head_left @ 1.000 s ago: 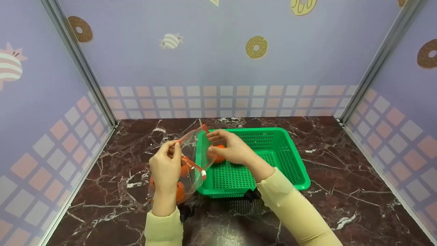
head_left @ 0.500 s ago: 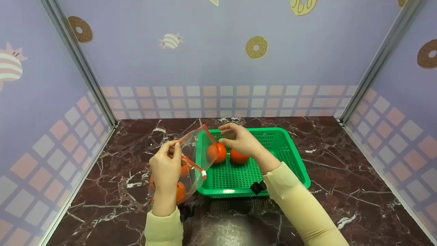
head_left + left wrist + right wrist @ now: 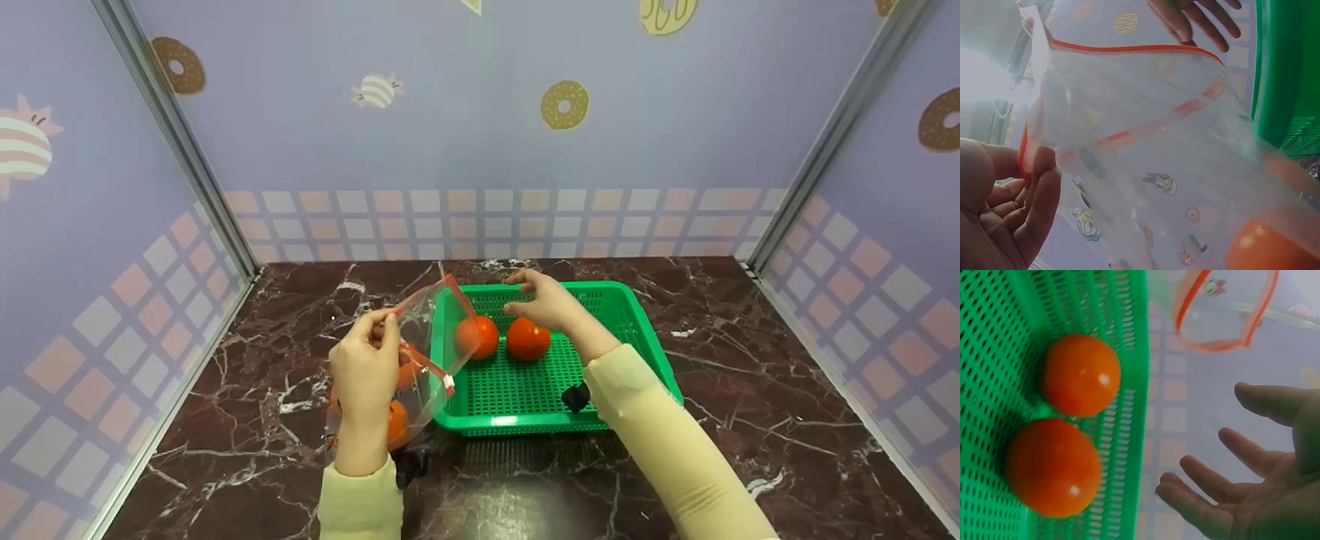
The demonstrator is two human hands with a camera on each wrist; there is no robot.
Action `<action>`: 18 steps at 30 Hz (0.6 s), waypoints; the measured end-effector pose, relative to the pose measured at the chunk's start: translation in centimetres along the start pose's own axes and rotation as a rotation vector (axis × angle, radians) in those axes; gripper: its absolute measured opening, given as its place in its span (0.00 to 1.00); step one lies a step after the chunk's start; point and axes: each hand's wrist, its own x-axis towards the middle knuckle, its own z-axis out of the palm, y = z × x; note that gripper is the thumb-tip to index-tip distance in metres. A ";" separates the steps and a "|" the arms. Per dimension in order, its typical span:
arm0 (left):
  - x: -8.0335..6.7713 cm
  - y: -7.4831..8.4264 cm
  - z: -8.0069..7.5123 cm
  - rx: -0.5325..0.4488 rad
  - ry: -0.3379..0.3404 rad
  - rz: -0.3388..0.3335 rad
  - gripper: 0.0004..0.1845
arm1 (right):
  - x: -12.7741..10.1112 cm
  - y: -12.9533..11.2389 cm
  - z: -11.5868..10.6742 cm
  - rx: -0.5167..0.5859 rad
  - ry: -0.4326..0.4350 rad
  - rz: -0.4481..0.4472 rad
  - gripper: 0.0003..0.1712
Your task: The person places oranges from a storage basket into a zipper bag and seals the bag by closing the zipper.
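Observation:
My left hand [image 3: 384,324] pinches the red-zippered rim of a clear plastic bag [image 3: 427,337] and holds it up, mouth open, just left of a green basket [image 3: 637,337]. Inside the bag sit oranges [image 3: 397,421]; one orange [image 3: 1264,247] shows in the left wrist view behind the printed film [image 3: 1145,157]. Two oranges lie side by side in the basket's left half [image 3: 478,336] [image 3: 528,339], also seen close up [image 3: 1080,374] [image 3: 1053,467]. My right hand [image 3: 517,292] hovers open above the basket's far left corner, fingers spread [image 3: 1224,439], holding nothing, near the bag's mouth [image 3: 1224,309].
The basket rests on a dark marbled tabletop [image 3: 750,390] enclosed by lilac walls [image 3: 480,135] on three sides. Bare tabletop lies right of the basket and in front of it.
My right hand lifted off the oranges in the basket and drew back toward the far rim, uncovering two oranges. The left hand and the bag stayed put.

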 end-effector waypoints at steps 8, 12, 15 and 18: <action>0.0 0.0 -0.1 -0.002 0.000 0.011 0.07 | 1.3 1.7 -0.2 -0.089 -0.031 0.071 0.31; -0.1 0.0 -0.1 -0.008 -0.006 0.011 0.07 | 1.7 2.4 -0.1 -0.101 -0.062 0.087 0.31; 0.0 0.0 -0.1 -0.014 -0.009 0.012 0.07 | 1.9 2.9 0.0 -0.117 -0.083 0.091 0.30; 0.0 0.0 -0.1 -0.017 -0.009 0.011 0.07 | 2.2 3.2 0.2 -0.146 -0.095 0.094 0.31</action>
